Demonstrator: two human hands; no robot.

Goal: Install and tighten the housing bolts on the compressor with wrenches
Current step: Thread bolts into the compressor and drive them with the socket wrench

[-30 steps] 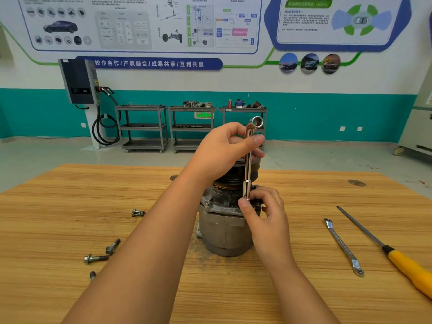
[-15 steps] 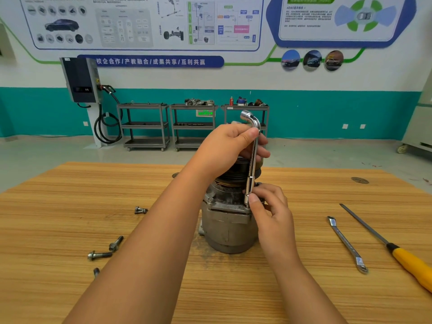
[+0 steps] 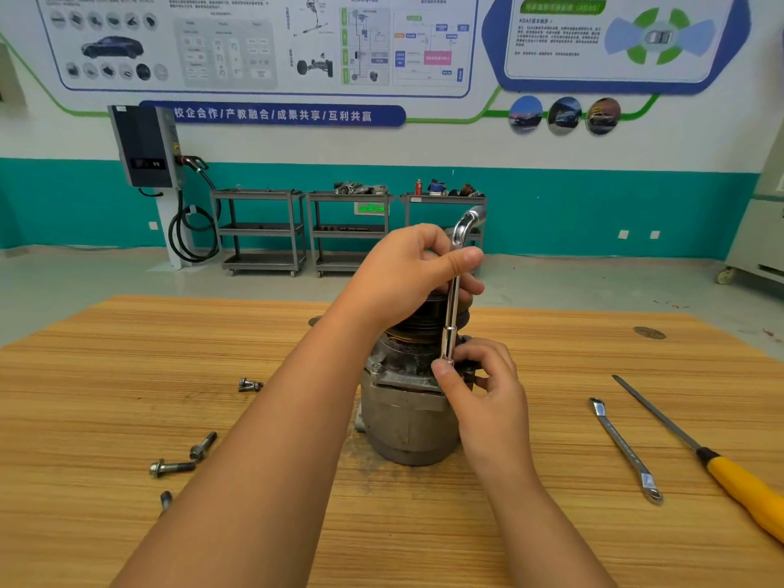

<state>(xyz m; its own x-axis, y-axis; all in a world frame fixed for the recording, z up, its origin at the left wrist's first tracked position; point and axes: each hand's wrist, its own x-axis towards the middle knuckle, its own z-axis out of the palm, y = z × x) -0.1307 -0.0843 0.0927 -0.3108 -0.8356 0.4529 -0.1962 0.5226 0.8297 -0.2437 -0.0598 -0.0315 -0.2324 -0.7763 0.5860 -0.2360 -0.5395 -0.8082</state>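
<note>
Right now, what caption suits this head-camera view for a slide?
Left hand and right hand hold an L-shaped socket wrench upright on the compressor, loose bolts lying nearby.

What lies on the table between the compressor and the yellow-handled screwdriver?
Head view: one flat wrench lies on the table between compressor and yellow-handled screwdriver, touching neither.

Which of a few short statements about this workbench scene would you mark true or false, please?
1. The left hand grips the upper shaft of the L-shaped socket wrench. True.
2. Loose bolts lie on the wooden table left of the compressor. True.
3. The socket wrench lies flat on the table. False: it stands upright, lower end at the compressor.
4. The right hand holds the yellow-handled tool. False: it pinches the wrench's lower end; that tool lies on the table.
</note>
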